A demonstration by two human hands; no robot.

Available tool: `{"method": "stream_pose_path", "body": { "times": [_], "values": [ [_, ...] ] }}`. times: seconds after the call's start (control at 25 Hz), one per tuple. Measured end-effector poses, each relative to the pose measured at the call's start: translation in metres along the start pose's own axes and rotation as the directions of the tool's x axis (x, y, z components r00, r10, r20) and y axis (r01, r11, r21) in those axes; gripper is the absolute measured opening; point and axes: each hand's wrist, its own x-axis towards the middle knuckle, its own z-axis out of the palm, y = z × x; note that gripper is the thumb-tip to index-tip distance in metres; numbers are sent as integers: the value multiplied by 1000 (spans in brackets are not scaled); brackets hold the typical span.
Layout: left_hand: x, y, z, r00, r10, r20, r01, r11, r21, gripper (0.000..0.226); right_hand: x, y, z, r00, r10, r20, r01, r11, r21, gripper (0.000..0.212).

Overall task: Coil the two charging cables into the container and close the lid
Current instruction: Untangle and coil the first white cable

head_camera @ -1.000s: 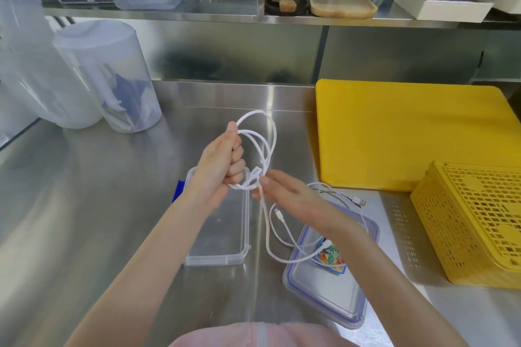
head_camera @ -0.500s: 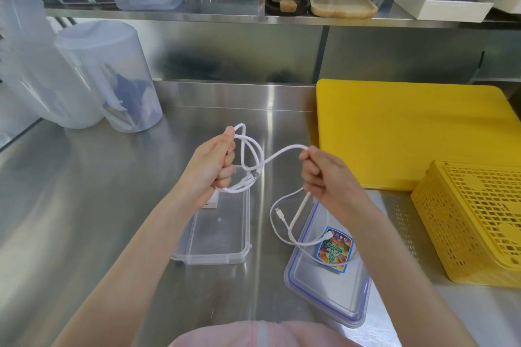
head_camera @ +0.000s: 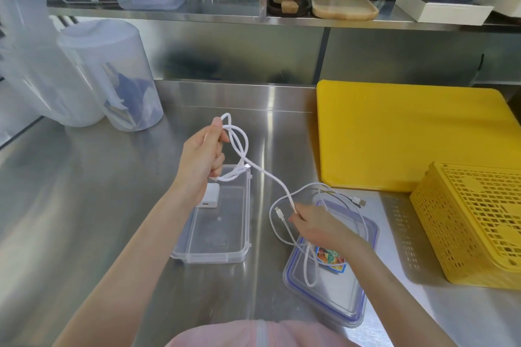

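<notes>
Left hand up over the counter, fingers curled around a small bundle of white cable, thumb tip pinning a loop at the top. Two or three loops stand out to the right of that fist, and one connector end pokes out just below the knuckles. From there a single strand runs down and to the right, straight to the right hand, which pinches it between thumb and fingertips, low over the lid. Below and behind that hand the rest of the cabling sprawls in loose loops across the lid, one small plug dangling just left of the fingers, another connector lying on the steel just beyond the lid's far edge. I can't tell where one cable stops and the other begins.

The lid lies flat, blue-rimmed, with a colourful sticker on it, its print too small to read. The container, clear and rectangular, sits directly beneath the left hand, long axis running away from the person, open on top, with a white charger block in its far left corner.

Further out: a yellow cutting board at the back right, a yellow perforated basket beside it, and clear plastic jugs far left on the steel counter.
</notes>
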Motion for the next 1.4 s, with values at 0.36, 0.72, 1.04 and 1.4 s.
{"method": "stream_pose_path", "body": {
  "times": [0.36,0.72,1.04,1.4],
  "values": [
    [-10,-4,12,994,-15,106,3,993,119,38,5,-57,-15,953,-231,-196,264,950,167,52],
    [-10,-6,8,990,-34,136,22,996,89,37,10,-51,-10,977,-121,-174,157,964,215,37],
    [-10,-10,18,987,2,163,-9,999,43,37,12,-58,-7,958,-106,267,-198,428,882,26],
    [7,-3,-12,996,-68,58,83,943,-322,39,10,-9,-43,991,54,-119,98,288,953,26]
  ]
}}
